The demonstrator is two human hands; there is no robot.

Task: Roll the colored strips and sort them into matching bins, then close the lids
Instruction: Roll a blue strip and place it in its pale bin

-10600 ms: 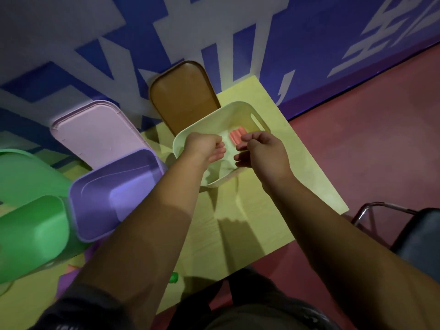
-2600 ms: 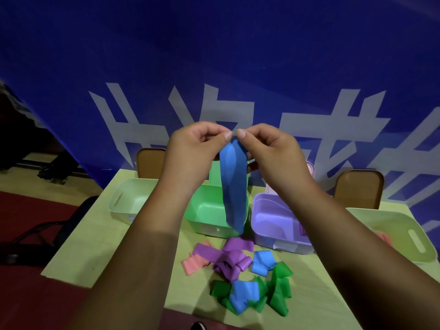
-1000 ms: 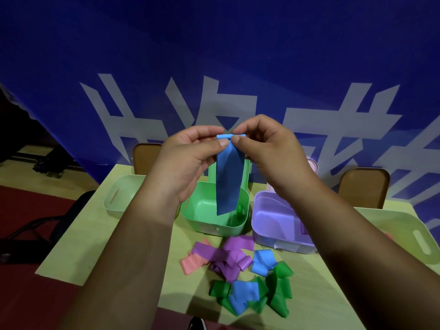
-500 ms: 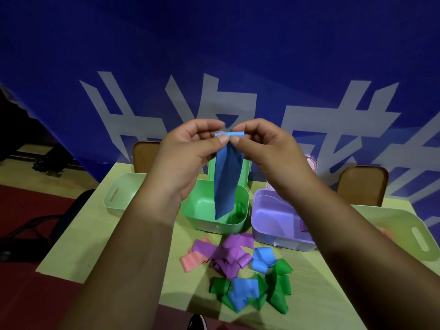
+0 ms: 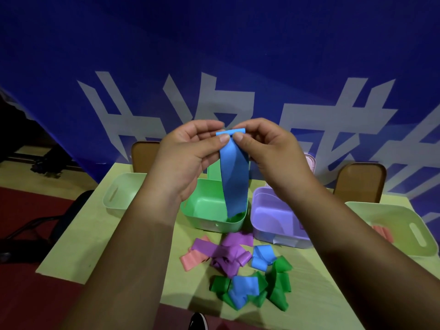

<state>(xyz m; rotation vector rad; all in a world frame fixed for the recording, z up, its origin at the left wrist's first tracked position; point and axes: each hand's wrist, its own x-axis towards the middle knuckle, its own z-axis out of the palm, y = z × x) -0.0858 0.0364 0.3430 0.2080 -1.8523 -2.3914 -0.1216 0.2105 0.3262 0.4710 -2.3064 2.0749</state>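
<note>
blue strip (image 5: 234, 179) is hanging in mid-air in front of the green bin (image 5: 214, 225), its rolled top edge being pinched between the thumbs and fingers of the left hand (image 5: 188, 158) and right hand (image 5: 269, 148), while loose strips (image 5: 238, 270) are lying nearer on the table (image 5: 107, 246).
</note>
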